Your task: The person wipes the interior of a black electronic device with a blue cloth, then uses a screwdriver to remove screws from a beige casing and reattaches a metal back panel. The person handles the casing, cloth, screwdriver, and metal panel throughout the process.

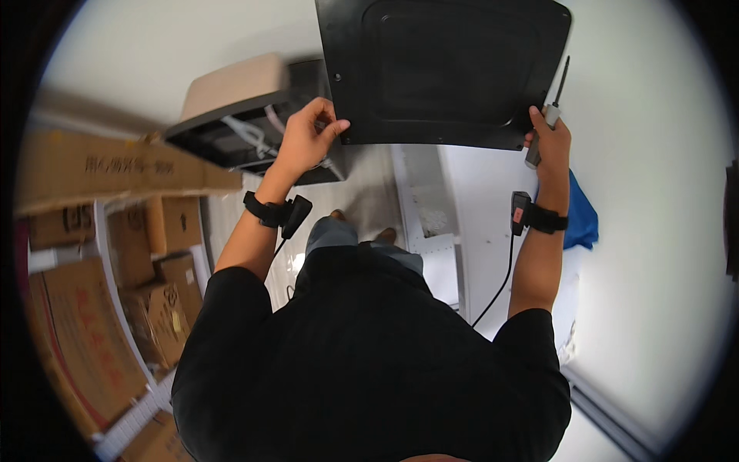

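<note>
A black rectangular panel with rounded corners and small holes along its edge is held up at the top of the view. Its lower left corner is pinched between thumb and fingers of my left hand. At the lower right corner, my right hand grips the panel's edge. That same hand also holds a screwdriver with a grey handle, its dark shaft pointing up and away. Left of the panel is a beige-backed housing, its dark inside showing white cables. The panel partly hides it.
Shelves at the left carry several cardboard boxes, and a long carton lies above them. A white surface stands below the panel. Blue cloth-like material is beside my right forearm. A black cable hangs from my right wrist strap.
</note>
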Demonstrator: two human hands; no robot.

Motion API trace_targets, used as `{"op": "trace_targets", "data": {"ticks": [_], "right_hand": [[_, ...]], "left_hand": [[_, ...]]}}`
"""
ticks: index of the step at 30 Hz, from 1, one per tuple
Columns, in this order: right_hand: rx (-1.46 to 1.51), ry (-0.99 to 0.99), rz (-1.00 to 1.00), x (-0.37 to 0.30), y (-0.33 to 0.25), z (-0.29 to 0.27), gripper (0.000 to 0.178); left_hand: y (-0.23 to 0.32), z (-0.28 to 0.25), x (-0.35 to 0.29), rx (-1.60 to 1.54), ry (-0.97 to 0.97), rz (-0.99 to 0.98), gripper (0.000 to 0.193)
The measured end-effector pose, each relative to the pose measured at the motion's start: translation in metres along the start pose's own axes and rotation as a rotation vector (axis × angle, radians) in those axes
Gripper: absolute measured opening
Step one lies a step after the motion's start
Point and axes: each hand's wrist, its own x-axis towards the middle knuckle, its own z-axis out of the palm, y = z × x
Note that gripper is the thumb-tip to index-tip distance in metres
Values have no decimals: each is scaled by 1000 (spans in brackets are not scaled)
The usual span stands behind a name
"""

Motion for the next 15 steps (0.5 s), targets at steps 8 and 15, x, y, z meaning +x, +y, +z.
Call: {"op": "trace_targets", "data": {"ticks": [8, 15], "right_hand": [[103, -375, -82, -32, 5, 45, 22], [128, -437, -28, -94, 63, 138, 22]], "left_hand": [[38, -77, -49, -113, 408, -108, 15], [-58, -145, -103, -20, 372, -119, 13]]}}
